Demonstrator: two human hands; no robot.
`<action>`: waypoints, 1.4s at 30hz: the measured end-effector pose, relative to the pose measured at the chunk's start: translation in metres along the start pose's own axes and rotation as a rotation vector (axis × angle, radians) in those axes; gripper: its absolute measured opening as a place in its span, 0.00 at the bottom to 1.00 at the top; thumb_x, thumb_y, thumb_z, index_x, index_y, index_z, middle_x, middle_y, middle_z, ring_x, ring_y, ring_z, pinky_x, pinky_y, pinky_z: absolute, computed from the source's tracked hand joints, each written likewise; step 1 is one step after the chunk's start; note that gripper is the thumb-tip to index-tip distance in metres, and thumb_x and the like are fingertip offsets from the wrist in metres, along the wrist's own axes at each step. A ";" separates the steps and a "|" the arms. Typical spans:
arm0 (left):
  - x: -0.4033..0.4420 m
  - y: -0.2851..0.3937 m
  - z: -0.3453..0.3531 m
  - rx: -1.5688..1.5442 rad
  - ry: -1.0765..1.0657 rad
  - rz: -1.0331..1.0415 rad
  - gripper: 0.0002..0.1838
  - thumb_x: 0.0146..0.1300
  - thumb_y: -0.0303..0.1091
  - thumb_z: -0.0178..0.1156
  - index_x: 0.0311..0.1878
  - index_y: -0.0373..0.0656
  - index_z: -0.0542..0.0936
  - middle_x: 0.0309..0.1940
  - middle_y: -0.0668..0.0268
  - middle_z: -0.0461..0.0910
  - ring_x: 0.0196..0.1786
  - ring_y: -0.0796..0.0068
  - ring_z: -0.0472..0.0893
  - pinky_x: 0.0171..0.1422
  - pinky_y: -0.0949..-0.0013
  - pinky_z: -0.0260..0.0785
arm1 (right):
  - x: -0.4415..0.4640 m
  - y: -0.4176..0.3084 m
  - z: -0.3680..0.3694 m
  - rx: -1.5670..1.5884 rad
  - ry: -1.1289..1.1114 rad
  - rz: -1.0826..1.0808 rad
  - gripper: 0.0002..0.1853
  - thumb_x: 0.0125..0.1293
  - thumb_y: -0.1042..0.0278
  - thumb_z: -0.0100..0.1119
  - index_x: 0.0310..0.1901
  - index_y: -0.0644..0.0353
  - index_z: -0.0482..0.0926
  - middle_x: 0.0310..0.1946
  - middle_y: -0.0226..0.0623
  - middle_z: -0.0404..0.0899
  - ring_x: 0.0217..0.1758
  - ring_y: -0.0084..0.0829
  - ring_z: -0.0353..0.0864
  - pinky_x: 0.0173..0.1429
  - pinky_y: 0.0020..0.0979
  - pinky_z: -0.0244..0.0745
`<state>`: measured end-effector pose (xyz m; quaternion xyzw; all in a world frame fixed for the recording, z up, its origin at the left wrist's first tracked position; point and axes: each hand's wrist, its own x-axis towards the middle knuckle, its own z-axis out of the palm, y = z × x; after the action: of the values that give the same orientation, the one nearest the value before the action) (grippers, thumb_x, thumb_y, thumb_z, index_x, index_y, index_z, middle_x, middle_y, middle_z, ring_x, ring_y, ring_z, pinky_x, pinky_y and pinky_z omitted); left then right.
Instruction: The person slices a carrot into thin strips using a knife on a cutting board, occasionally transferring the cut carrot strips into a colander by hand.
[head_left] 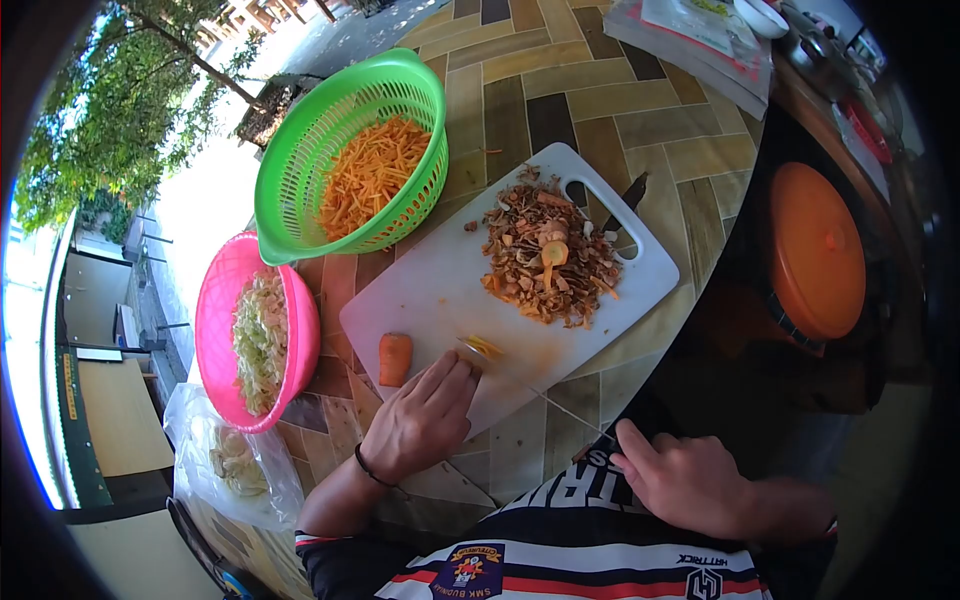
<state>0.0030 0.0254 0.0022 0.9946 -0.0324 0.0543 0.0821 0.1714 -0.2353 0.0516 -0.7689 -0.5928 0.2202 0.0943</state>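
Observation:
My left hand is closed at the near edge of the white cutting board, its fingertips pressed against a small stack of carrot slices. My right hand grips a knife by its handle; the thin blade points toward the board, a little apart from the slices. Left of my fingertips lies a chunk of carrot. A heap of brown and orange peelings covers the board's far part, by the handle cutout.
A green colander holds carrot strips. Beside it stands a pink basket of shredded pale vegetable, with a clear plastic bag nearer me. An orange lidded container sits right of the tiled table.

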 end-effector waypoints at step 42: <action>0.003 -0.007 0.003 -0.031 0.046 0.032 0.24 0.42 0.22 0.63 0.48 0.32 0.82 0.48 0.57 0.78 0.58 0.56 0.80 0.62 0.59 0.75 | -0.007 0.005 -0.001 0.137 -0.005 -0.017 0.16 0.71 0.55 0.57 0.50 0.59 0.74 0.13 0.36 0.74 0.12 0.35 0.76 0.14 0.35 0.70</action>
<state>0.0067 0.0318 -0.0014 0.9911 -0.0471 0.0779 0.0976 0.1750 -0.2431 0.0514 -0.7550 -0.5832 0.2613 0.1470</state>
